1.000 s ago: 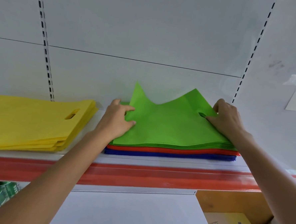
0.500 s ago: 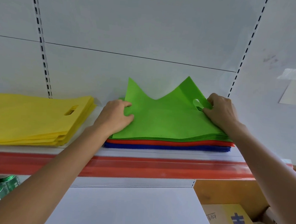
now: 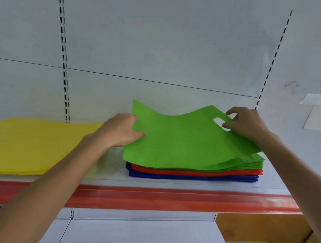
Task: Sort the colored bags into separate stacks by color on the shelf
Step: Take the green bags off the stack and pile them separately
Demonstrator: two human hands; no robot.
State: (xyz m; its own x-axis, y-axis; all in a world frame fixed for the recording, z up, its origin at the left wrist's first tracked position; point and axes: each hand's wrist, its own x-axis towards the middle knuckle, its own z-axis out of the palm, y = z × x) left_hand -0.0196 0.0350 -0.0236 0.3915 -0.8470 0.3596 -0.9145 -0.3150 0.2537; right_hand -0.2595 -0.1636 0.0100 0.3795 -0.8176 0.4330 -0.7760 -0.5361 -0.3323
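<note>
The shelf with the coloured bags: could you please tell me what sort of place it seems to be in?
Probably a shop or its stockroom: a white backboard with slotted uprights, a red strip along the front of the shelf, and cardboard boxes below.

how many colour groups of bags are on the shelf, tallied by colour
yellow bags: 1 stack, on its own
green bags: 1 layer, on top of the red
red bags: 1 layer, in the middle
blue bags: 1 layer, at the bottom
total: 4 colour groups; single bags are too thin to count
</note>
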